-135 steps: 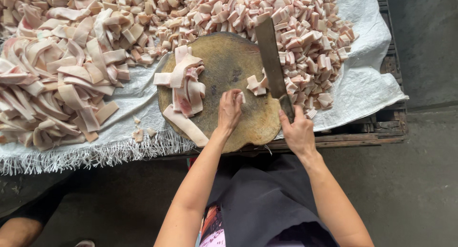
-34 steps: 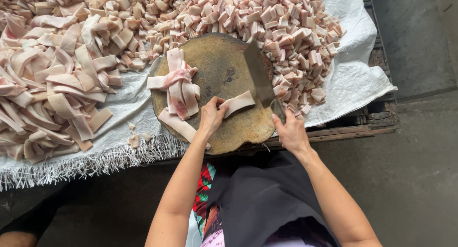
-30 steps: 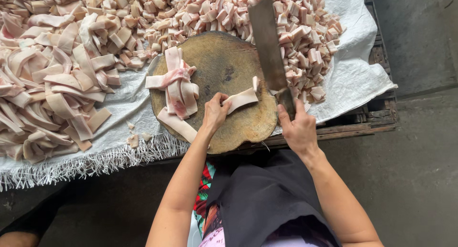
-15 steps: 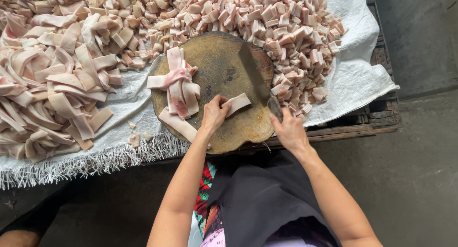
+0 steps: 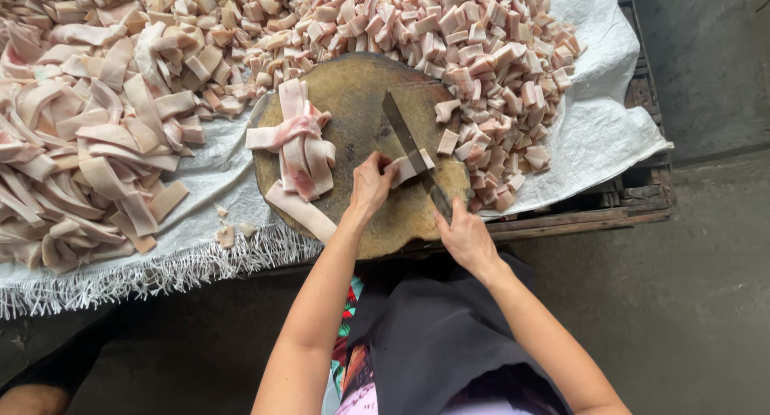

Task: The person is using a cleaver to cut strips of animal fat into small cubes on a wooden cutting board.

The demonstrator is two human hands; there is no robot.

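Cleaver now down across meat strip, right hand clenched on handle, left hand curled pinning strip

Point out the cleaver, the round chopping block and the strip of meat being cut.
cleaver [image 5: 407, 145], head view, on the flat of the blade.
round chopping block [image 5: 361, 94], head view, on a bare patch of its top.
strip of meat [image 5: 406, 169], head view, on the piece under the left hand's fingertips.
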